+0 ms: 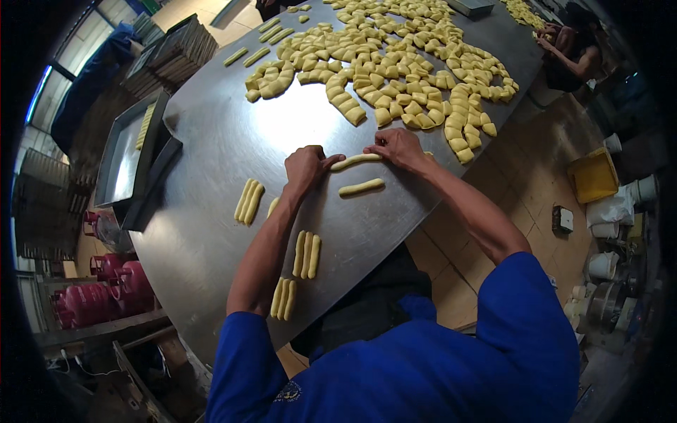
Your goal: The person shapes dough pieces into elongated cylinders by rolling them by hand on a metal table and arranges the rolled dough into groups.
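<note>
A pale yellow dough stick (357, 161) lies across the steel table, between my two hands. At its left end, my left hand (306, 168) is closed, its fingers curled and the thumb against the dough. My right hand (399, 147) pinches the other end, fingers bent. Just nearer to me rests a second dough stick (362, 187), untouched. Left of my left forearm is a row of dough sticks (249, 201) side by side, and another piece is partly hidden by that forearm. Two more rows, one of three sticks (307, 254) and one nearer (283, 299), lie right of it.
Many cut dough pieces (395, 67) cover the far part of the steel table (204, 148). A metal tray (121, 166) with dough sticks stands at the left edge. Red gas cylinders (84, 304) are lower left. Another person (575, 53) sits far right, near a yellow crate (592, 175).
</note>
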`<state>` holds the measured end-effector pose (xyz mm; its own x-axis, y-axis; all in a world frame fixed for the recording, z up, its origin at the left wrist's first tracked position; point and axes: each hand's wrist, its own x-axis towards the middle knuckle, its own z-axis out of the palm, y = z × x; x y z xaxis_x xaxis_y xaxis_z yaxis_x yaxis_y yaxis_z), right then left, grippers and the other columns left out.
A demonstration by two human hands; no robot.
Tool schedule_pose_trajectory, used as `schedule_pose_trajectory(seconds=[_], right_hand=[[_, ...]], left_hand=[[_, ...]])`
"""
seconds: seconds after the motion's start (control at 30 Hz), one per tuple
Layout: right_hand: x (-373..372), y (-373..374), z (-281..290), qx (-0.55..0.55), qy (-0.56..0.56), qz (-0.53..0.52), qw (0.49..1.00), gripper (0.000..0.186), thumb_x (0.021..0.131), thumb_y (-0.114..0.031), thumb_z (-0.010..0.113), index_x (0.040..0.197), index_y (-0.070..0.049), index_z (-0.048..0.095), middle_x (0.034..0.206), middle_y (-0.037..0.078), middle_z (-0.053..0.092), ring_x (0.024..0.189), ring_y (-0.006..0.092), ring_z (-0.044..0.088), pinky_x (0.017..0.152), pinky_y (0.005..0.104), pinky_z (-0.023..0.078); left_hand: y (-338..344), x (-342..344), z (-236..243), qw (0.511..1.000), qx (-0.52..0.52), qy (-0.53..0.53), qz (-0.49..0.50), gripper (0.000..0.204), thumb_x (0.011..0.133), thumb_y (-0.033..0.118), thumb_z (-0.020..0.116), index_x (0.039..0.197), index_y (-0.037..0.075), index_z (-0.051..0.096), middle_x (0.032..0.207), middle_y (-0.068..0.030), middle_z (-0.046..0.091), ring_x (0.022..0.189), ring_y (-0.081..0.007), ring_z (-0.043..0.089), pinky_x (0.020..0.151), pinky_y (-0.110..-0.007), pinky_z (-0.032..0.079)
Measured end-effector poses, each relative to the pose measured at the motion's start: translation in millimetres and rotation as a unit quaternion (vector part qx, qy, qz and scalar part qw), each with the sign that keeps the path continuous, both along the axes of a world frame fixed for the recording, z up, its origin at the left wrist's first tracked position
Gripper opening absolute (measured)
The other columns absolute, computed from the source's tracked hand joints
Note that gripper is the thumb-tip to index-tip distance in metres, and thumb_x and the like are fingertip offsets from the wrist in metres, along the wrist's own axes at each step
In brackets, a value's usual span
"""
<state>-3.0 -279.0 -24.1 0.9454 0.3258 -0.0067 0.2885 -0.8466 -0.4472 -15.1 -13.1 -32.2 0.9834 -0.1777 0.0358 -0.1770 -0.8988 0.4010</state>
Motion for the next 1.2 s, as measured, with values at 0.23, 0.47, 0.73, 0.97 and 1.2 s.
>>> schedule_pose_trajectory(seconds=[0.23, 0.47, 0.73, 0.97, 1.2], right_hand=[[-23.6, -1.5, 31.1, -0.008, 0.149, -0.002, 0.989, 0.06, 0.08, -0.067, 0.072, 0.08, -0.007, 0.076, 0.067, 0.009, 0.068, 0.065, 0.0258, 0.067, 0.067, 0.0378, 0.053], [-58.3, 5.0, 4.7, 0.002, -0.054, -0.003, 0.999, 0.056, 0.078, -0.062, 0.078, 0.075, -0.007, 0.072, 0.064, 0.009, 0.065, 0.063, 0.0243, 0.065, 0.06, 0.0408, 0.048], [-48.1, 6.7, 23.4, 0.018, 0.103, -0.047, 0.993, 0.057, 0.078, -0.062, 0.078, 0.072, -0.005, 0.071, 0.062, 0.01, 0.064, 0.061, 0.025, 0.064, 0.06, 0.0407, 0.049], [-53.6, 15.1, 6.5, -0.01, -0.025, 0.019, 0.999, 0.057, 0.076, -0.06, 0.081, 0.074, -0.004, 0.071, 0.066, 0.01, 0.068, 0.062, 0.0256, 0.067, 0.06, 0.0401, 0.051], [-37.7, -14.6, 6.4, 0.164, 0.038, -0.026, 0.985, 0.03, 0.096, -0.031, 0.067, 0.1, -0.002, 0.074, 0.096, 0.018, 0.071, 0.09, 0.0317, 0.069, 0.081, 0.0405, 0.053]], left_hand=[[10.4, -12.6, 28.1, 0.972, -0.062, 0.227, -0.006, 0.069, 0.083, 0.073, 0.066, 0.074, 0.006, 0.077, 0.063, -0.0079, 0.071, 0.061, -0.0242, 0.07, 0.064, -0.036, 0.055], [-6.0, -49.2, 0.3, 0.998, 0.037, 0.039, -0.028, 0.069, 0.07, 0.076, 0.073, 0.07, 0.007, 0.072, 0.063, -0.013, 0.068, 0.062, -0.0316, 0.069, 0.059, -0.044, 0.052], [-3.8, -36.5, 14.7, 0.985, 0.016, 0.175, 0.0, 0.081, 0.073, 0.084, 0.065, 0.077, 0.004, 0.076, 0.066, -0.0125, 0.07, 0.064, -0.0296, 0.071, 0.062, -0.043, 0.054], [-5.7, -46.2, 5.6, 0.995, 0.022, 0.089, -0.024, 0.071, 0.066, 0.078, 0.075, 0.078, 0.008, 0.075, 0.069, -0.0101, 0.071, 0.067, -0.029, 0.071, 0.063, -0.041, 0.054], [18.4, -41.8, 20.5, 0.98, -0.168, 0.098, -0.035, 0.03, 0.096, 0.023, 0.069, 0.119, 0.005, 0.07, 0.106, -0.0144, 0.073, 0.091, -0.0244, 0.069, 0.081, -0.038, 0.056]])
